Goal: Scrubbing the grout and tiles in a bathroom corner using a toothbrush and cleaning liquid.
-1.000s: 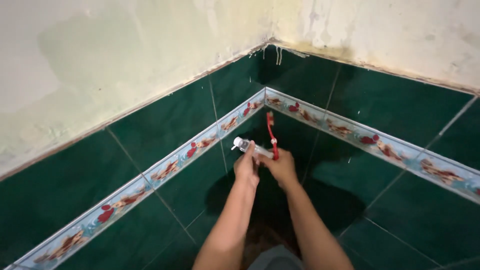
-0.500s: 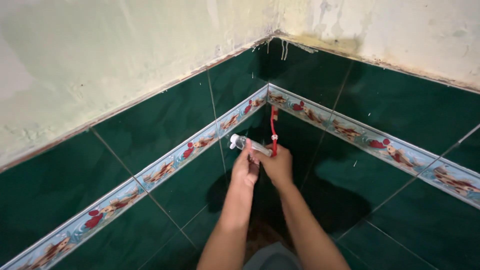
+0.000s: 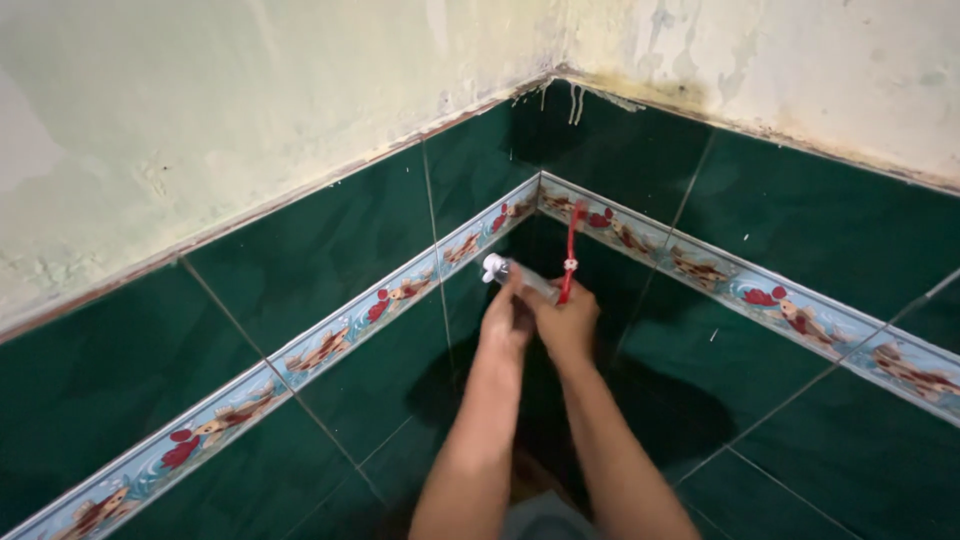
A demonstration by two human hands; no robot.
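Corner of a tiled room, viewed from above along both forearms. At far left, the pale plastered wall (image 3: 200, 110) meets dark green wall tiles (image 3: 300, 260), which are crossed by a light blue border strip with red and orange fish motifs (image 3: 330, 340) running up toward the corner. Near centre, the left hand (image 3: 508, 315) is curled closed around the lower end of a small clear tube with a white cap (image 3: 505, 272); the capped end projects up and to the left, clear of the fingers, in front of the border strip. Touching it on the right, the right hand (image 3: 570, 325) is closed in a fist around the handle of a red toothbrush (image 3: 570, 245), which stands nearly upright with its head level with the border strip just right of the corner. The tube lies between the two hands, its far end meeting the toothbrush handle. At right, the second tiled wall (image 3: 800, 230) carries the same fish border (image 3: 800, 315) beneath stained plaster (image 3: 800, 60).
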